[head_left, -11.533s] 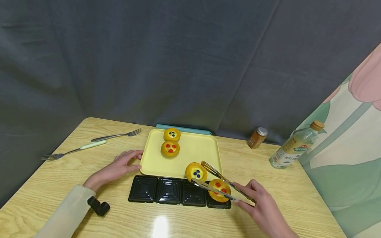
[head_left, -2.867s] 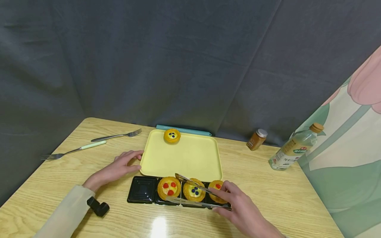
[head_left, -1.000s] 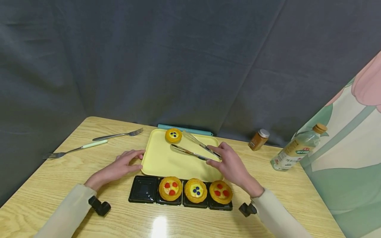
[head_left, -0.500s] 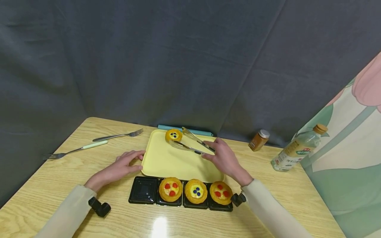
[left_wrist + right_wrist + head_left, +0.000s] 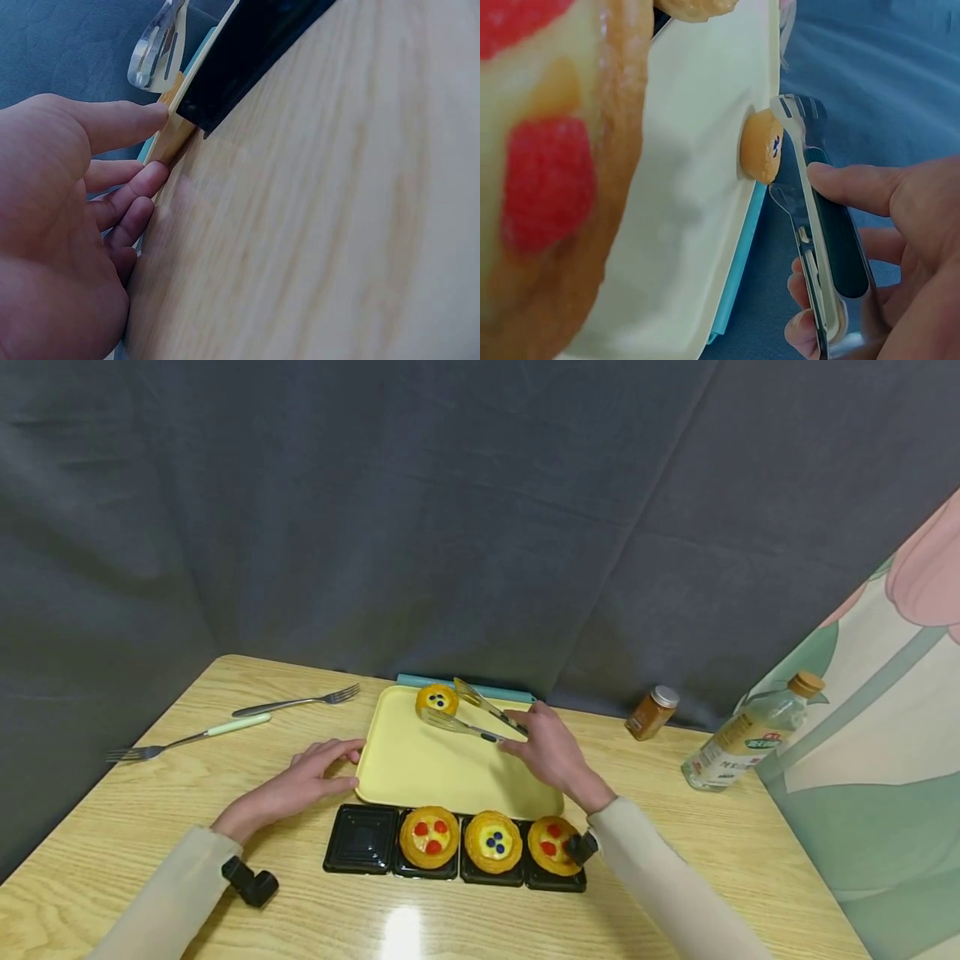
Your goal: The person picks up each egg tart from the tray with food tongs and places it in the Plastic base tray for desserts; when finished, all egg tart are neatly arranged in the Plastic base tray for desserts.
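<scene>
My left hand [image 5: 300,785] touches the left edge of the yellow tray [image 5: 450,772] with thumb and fingertips. My right hand [image 5: 551,747] grips metal food tongs [image 5: 450,722], their arms spread apart. At the tray's back left sits an egg tart with blueberries [image 5: 437,700]. The tong tips stand at its front and right; I cannot tell whether they touch it. In front of the tray lies a row of black plastic holders [image 5: 362,839]. Three of them hold tarts: a strawberry tart [image 5: 429,837], a blueberry tart [image 5: 492,842] and another strawberry tart [image 5: 551,839], partly hidden by the wrist camera.
Two forks lie at the left, one metal fork [image 5: 285,704] and one green-handled fork [image 5: 187,739]. A teal stick [image 5: 420,680] lies behind the tray. At the right stand a small brown jar [image 5: 651,713] and a clear bottle [image 5: 750,735]. A dark curtain hangs behind.
A strawberry tart went from the tray into a holder, and the tongs let it go. My right hand has since moved the tongs back to the last tart. My left hand stays put.
</scene>
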{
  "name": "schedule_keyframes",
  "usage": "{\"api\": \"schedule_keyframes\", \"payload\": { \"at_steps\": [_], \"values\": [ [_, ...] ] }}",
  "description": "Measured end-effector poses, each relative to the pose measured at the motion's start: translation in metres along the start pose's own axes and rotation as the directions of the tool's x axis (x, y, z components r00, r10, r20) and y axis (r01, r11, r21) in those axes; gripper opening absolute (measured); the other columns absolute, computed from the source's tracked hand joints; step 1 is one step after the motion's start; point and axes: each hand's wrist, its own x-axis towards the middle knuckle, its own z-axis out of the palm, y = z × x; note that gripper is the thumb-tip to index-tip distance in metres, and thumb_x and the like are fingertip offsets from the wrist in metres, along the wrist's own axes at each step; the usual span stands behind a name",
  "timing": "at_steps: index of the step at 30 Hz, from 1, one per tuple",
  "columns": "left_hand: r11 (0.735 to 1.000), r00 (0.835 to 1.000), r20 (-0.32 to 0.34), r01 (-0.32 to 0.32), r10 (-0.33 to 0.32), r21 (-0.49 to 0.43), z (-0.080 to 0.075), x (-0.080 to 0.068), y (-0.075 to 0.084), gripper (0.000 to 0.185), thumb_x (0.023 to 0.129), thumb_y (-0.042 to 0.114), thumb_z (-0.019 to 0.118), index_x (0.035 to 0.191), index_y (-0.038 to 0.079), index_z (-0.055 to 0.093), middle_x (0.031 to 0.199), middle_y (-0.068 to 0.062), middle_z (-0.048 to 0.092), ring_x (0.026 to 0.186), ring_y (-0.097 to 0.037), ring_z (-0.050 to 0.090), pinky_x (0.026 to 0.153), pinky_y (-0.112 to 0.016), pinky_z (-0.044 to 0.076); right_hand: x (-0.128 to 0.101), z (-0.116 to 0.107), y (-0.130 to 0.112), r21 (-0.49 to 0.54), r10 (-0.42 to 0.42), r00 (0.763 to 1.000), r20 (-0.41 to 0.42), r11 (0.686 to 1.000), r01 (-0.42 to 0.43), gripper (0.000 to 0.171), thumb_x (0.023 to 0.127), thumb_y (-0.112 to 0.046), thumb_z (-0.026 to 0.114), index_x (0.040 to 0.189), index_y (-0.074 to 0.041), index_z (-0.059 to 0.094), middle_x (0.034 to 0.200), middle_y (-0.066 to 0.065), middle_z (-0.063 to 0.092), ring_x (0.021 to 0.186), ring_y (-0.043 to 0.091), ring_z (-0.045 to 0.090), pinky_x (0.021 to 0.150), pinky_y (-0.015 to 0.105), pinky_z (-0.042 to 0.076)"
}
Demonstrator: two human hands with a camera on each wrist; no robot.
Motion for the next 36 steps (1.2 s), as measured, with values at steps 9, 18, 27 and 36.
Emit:
{"api": "schedule_keyframes", "payload": {
  "at_steps": [9, 18, 27, 36],
  "values": [
    [1.0, 1.0, 0.004, 0.01, -0.01, -0.004, 0.0004, 0.0007, -0.0006, 0.062, 0.099, 0.029, 0.066, 0.15, 0.003, 0.044, 0.124, -0.004, 0.054, 0.128, -0.036, 0.039, 0.106, -0.065, 0.013, 0.0052, 0.0055, 0.003, -0.005, 0.014, 1.0, -0.001, 1.0, -0.014, 0.05, 0.093, -0.022, 0.076, 0.137, -0.004, 0.063, 0.091, 0.011, 0.048, 0.072, 0.023, 0.039, 0.062, 0.034, 0.032],
    [1.0, 1.0, 0.006, 0.005, -0.005, 0.002, 0.0001, 0.0004, -0.0018, 0.062, 0.099, 0.03, 0.067, 0.151, 0.004, 0.045, 0.124, -0.003, 0.055, 0.128, -0.036, 0.039, 0.105, -0.064, 0.014, 0.0063, 0.0078, 0.0041, -0.019, -0.018, 1.0, -0.016, 1.0, 0.017, 0.046, 0.093, -0.019, 0.076, 0.134, -0.002, 0.065, 0.092, 0.014, 0.051, 0.072, 0.023, 0.04, 0.063, 0.034, 0.033],
    [1.0, 1.0, 0.001, 0.006, -0.006, -0.005, -0.0001, -0.0003, 0.0004, 0.061, 0.099, 0.029, 0.067, 0.15, 0.004, 0.045, 0.123, -0.003, 0.055, 0.127, -0.035, 0.04, 0.105, -0.064, 0.015, 0.0047, 0.008, 0.0025, -0.03, -0.034, 0.999, -0.025, 0.999, 0.033, 0.043, 0.093, -0.018, 0.075, 0.132, -0.002, 0.067, 0.092, 0.014, 0.053, 0.073, 0.023, 0.042, 0.063, 0.035, 0.035],
    [1.0, 1.0, 0.003, 0.012, -0.012, 0.006, 0.0, 0.0003, -0.0003, 0.062, 0.099, 0.03, 0.067, 0.15, 0.003, 0.045, 0.123, -0.004, 0.054, 0.127, -0.036, 0.039, 0.106, -0.065, 0.014, 0.0, 0.0072, 0.0049, -0.023, -0.034, 0.999, -0.035, 0.999, 0.034, 0.044, 0.092, -0.019, 0.077, 0.133, -0.003, 0.067, 0.089, 0.013, 0.05, 0.073, 0.023, 0.041, 0.062, 0.034, 0.034]
  ]
}}
